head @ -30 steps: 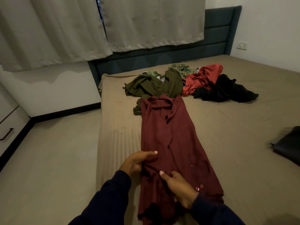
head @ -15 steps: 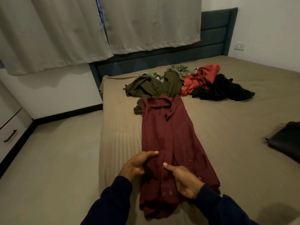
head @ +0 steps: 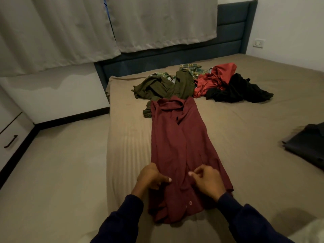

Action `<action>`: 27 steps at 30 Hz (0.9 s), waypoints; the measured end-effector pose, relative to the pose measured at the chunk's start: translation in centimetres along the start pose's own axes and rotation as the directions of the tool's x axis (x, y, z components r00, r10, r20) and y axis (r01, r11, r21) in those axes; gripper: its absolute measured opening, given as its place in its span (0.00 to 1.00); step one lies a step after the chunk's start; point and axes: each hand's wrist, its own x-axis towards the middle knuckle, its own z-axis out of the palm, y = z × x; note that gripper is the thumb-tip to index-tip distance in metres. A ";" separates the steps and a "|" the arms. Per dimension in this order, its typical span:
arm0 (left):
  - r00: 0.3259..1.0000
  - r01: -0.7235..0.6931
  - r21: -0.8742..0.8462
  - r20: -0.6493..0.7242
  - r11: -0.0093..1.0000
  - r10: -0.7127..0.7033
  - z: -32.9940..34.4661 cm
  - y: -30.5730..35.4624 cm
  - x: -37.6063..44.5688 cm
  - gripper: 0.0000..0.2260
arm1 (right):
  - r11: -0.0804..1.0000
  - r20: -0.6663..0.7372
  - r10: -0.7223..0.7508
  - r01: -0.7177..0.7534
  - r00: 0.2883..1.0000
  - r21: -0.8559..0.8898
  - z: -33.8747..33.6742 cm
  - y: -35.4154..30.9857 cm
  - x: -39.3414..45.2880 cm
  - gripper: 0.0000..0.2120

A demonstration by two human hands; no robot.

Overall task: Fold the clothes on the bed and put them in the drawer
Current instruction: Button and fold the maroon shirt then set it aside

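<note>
Head view: the maroon shirt (head: 180,149) lies lengthwise on the bed (head: 254,137), its hem nearest. The left hand (head: 151,177) and right hand (head: 207,181), fingers curled, pinch its hem. Lifting unevenly could undo the narrow fold. No readable writing.

Pale curtains (head: 105,25) hang over a dark blue headboard (head: 175,57); a wall socket (head: 259,43) sits right of it.

We can read no text, label, brand, number or sign on anything here.
</note>
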 end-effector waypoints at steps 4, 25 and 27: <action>0.940 0.069 0.156 -0.342 0.985 -0.012 2.2 -1.1 -0.6 0.47 | 0.978 -0.195 0.147 -0.171 0.970 -0.118 -3.5 2.6 0.9 0.30; 0.994 0.095 -0.734 0.106 0.673 -0.025 6.0 -1.7 -6.8 0.16 | 0.471 0.475 0.137 -0.479 0.869 0.740 -5.1 3.0 -3.3 0.14; 0.983 0.144 -0.746 0.183 0.650 -0.007 6.0 -2.1 -7.7 0.14 | 0.507 0.499 0.132 -0.491 0.856 0.708 -5.9 3.8 -3.8 0.13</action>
